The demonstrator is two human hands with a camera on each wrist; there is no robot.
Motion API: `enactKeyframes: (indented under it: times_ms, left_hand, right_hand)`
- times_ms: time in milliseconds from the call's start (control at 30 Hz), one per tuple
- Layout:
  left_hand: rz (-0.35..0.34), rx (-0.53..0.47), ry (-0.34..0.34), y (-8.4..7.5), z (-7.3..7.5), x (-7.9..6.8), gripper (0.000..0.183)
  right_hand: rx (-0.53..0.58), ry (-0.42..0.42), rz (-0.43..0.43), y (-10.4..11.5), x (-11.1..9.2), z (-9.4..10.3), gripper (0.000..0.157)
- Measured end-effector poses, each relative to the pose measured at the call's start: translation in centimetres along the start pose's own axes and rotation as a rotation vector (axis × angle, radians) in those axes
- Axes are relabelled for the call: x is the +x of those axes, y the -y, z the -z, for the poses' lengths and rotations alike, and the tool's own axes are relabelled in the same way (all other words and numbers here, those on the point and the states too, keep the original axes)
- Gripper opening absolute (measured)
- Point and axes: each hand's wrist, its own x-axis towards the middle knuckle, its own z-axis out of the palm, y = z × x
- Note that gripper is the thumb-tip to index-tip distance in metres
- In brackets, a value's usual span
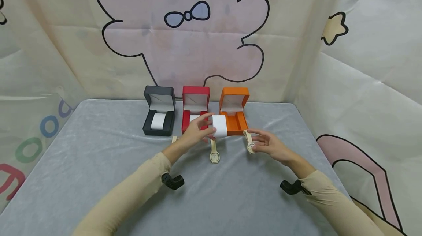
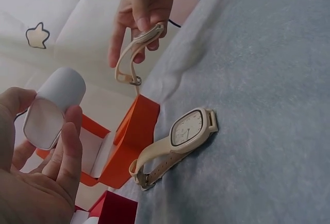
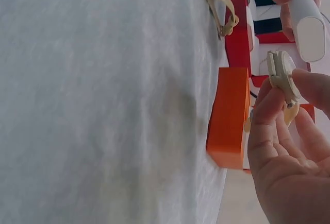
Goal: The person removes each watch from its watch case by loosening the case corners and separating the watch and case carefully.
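Observation:
A white watch cushion [image 1: 219, 125] is pinched between the thumb and fingers of my left hand [image 1: 194, 130], above the table at the orange box's front left. My right hand [image 1: 271, 147] holds a cream wristwatch [image 3: 283, 74] by its case; the strap hangs in a loop near the box's front right corner. Behind both stands the orange box [image 1: 234, 91], lid up, its orange inside showing. Between the hands another cream watch [image 2: 188, 128] lies on the cloth, dial up. My left forearm hides most of a third pale watch [image 1: 174, 139].
To the left of the orange box stand an open red box [image 1: 196, 90] and an open black box [image 1: 159, 91], each with a white cushion inside. Grey cloth covers the table [image 1: 230, 199]. Printed curtains [image 1: 184, 53] rise behind and at the sides.

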Motion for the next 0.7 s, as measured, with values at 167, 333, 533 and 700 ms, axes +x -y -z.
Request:
enactKeyframes:
  times_ms: [167, 333, 533, 700]
  left_hand:
    - [-0.015, -0.018, 0.008, 0.1, -0.4, 0.7, 0.062]
    - [-0.026, -0.033, 0.014, 0.2, -0.9, 1.2, 0.064]
    - [-0.04, -0.041, 0.013, 0.2, -1.5, 1.9, 0.065]
    - [-0.028, -0.059, 0.004, 0.0, -1.8, 2.4, 0.063]
  right_hand:
    - [-0.018, 0.013, 0.008, -0.3, -0.3, 0.5, 0.067]
    - [-0.034, 0.017, 0.012, -0.8, -0.5, 1.1, 0.067]
    - [-0.082, 0.002, 0.001, -1.4, -0.8, 1.8, 0.067]
    - [-0.089, -0.003, 0.002, -1.7, -1.1, 2.3, 0.067]
